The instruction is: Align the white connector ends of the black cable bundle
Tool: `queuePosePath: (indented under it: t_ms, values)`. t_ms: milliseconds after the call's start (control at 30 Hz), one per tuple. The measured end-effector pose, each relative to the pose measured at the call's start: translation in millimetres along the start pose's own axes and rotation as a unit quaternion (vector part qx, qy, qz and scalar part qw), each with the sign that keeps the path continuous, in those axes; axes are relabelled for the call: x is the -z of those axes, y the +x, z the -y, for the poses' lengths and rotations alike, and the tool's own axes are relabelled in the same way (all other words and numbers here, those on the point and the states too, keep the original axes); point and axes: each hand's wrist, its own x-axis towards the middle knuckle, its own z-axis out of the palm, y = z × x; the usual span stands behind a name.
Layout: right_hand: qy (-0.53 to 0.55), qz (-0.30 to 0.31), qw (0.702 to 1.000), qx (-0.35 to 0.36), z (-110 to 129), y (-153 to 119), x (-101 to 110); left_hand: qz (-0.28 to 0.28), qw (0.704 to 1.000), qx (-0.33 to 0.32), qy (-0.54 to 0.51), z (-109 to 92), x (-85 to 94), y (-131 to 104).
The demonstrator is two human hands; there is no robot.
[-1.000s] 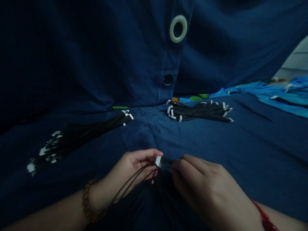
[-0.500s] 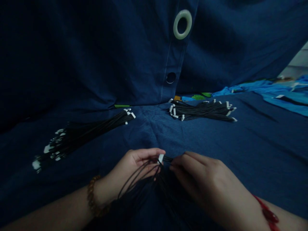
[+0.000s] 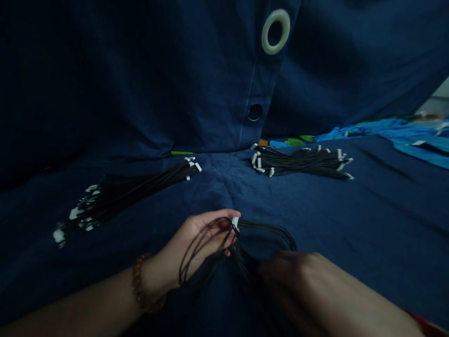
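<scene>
Between the thumb and fingers of my left hand (image 3: 206, 234) is a small white connector (image 3: 235, 223) with thin black cables (image 3: 273, 228) running from it. Some cables loop over the palm; others arc out to the right and hang down. My right hand (image 3: 291, 276) is lower and to the right, beside the hanging cables. It is blurred and dark, its fingertips are hard to see, and I cannot make out whether it grips a cable.
On the dark blue cloth (image 3: 217, 187), a bundle of black cables with white ends (image 3: 140, 189) lies left and another bundle (image 3: 301, 161) lies right. Behind hangs a blue curtain with a pale ring (image 3: 275, 32). Bright blue fabric (image 3: 379, 128) is at the far right.
My right hand has moved down and away from the connector, and the cables right of it now show as a wide arc. My left hand still holds the connector. The view has shifted slightly.
</scene>
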Motion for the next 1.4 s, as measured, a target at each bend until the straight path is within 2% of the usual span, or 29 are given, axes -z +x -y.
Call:
queuePosePath:
  t_ms: [100, 233, 333, 533, 600, 767, 933, 1200, 1400]
  values:
    - [0.086, -0.054, 0.995, 0.024, 10.6, 18.2, -1.4, -0.003, 1.0, 0.004, 0.003, 2.0, -0.2, -1.1]
    - [0.147, -0.078, 0.986, 0.006, 12.0, 24.7, -0.9, -0.011, 1.0, 0.0, 0.022, 1.3, -1.9, -2.6]
    - [0.143, -0.081, 0.986, -0.007, 10.6, 22.1, -3.0, -0.008, 0.999, -0.008, 0.04, 1.4, -2.5, -3.0]
    - [0.182, -0.021, 0.982, -0.044, 8.5, 16.8, -4.3, -0.023, 0.998, -0.036, 0.037, 6.8, 0.3, -1.6]
    - [0.174, -0.031, 0.983, -0.043, 11.2, 12.7, -2.3, -0.027, 0.998, -0.038, 0.031, 6.4, 0.2, -1.3]
    - [0.151, -0.093, 0.984, 0.03, 17.6, 5.8, 0.6, -0.051, 0.997, -0.048, 0.016, 2.1, -1.7, -2.3]
    - [0.129, -0.088, 0.988, 0.023, 11.2, 16.2, -5.2, -0.021, 0.999, -0.041, 0.005, 0.0, -3.4, -3.1]
    - [0.191, -0.1, 0.976, 0.031, 12.6, 25.2, -9.8, -0.017, 0.998, -0.029, -0.059, -3.5, -7.7, -2.2]
    - [0.186, -0.098, 0.977, 0.027, 10.8, 28.4, -11.3, -0.002, 0.997, -0.013, -0.081, 1.1, -6.1, 0.7]
